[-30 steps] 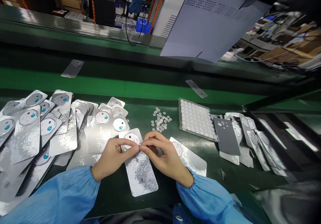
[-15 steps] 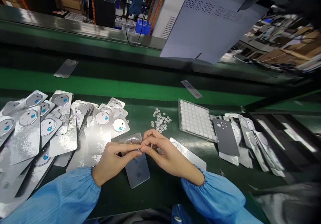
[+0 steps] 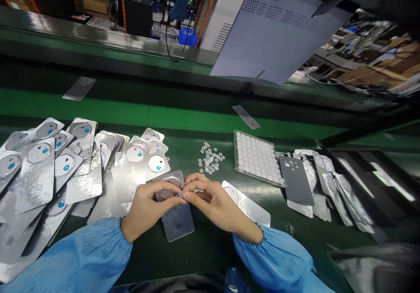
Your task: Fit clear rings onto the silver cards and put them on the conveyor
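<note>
Vs. 0.5 s ago: a tiny pale pc [image 3: 180,194] now shows btwn the fingertips; L hand [image 3: 147,206] & R hand [image 3: 216,203] both pinch it thumb-to-index, tips almost meeting. Silver plate [image 3: 178,224] lies below the fingertips on the bench [image 3: 210,251], darker than 1 s ago. Two loose plates [image 3: 79,89] well beyond the hands have shifted left. Clear discs [image 3: 211,158] just beyond R hand, same spot. Pc's shape too small to tell; plate's upper part partly hidden by L fingers; 2nd plate [image 3: 252,207] partly behind R hand; sleeves [image 3: 275,255] cut off at bottom.
</note>
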`<action>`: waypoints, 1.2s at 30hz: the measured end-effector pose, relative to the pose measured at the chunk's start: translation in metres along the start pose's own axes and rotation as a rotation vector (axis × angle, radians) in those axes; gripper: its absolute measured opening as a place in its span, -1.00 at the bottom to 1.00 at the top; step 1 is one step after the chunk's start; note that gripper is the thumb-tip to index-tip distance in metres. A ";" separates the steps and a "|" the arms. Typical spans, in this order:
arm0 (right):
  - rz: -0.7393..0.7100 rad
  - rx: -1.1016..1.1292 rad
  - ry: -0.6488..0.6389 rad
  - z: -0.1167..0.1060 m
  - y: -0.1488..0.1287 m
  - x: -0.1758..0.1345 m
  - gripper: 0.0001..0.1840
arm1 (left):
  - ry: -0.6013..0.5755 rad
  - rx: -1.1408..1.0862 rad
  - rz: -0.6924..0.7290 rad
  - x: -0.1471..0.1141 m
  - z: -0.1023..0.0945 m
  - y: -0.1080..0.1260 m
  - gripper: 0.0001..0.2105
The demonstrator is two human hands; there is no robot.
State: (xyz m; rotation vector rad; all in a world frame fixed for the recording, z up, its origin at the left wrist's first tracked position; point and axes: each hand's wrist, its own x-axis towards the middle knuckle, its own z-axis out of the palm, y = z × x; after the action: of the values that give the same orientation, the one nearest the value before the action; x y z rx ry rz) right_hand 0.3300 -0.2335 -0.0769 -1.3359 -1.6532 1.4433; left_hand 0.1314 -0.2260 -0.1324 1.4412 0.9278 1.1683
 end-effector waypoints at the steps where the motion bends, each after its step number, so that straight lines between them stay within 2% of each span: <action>1: -0.004 -0.022 -0.008 -0.001 -0.001 0.000 -0.54 | -0.002 0.008 0.005 0.000 0.000 -0.001 -0.80; 3: -0.017 -0.077 -0.033 -0.003 -0.004 -0.001 -0.54 | -0.027 0.023 0.035 0.000 0.000 -0.002 -0.74; 7: -0.022 -0.129 -0.045 -0.007 -0.010 -0.001 -0.55 | -0.082 0.025 0.104 0.002 -0.002 0.000 -0.82; 13: 0.036 -0.049 -0.020 -0.001 -0.008 0.000 -0.55 | -0.036 -0.083 0.057 0.003 -0.001 0.004 -0.87; 18: 0.008 -0.007 0.019 0.001 -0.002 0.001 -0.60 | -0.013 -0.081 0.006 0.002 0.001 -0.001 -0.88; 23: -0.078 -0.224 0.147 -0.003 0.000 0.001 -0.69 | -0.003 -0.110 -0.134 -0.001 0.002 -0.005 -0.64; 28: -0.127 -0.411 0.133 -0.004 -0.005 0.001 -0.73 | -0.048 -0.185 -0.246 -0.003 0.001 -0.005 -0.29; 31: -0.139 -0.469 0.114 -0.002 -0.007 0.002 -0.74 | -0.077 -0.174 -0.247 -0.004 0.000 -0.005 -0.17; 36: -0.188 -0.545 0.103 -0.002 -0.008 0.005 -0.77 | -0.054 -0.112 -0.175 -0.004 0.001 -0.003 -0.14</action>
State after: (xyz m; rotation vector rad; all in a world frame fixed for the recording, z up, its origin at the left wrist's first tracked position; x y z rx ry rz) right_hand 0.3278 -0.2274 -0.0697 -1.4501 -2.1259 0.8278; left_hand 0.1315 -0.2297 -0.1360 1.2700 0.9172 1.0301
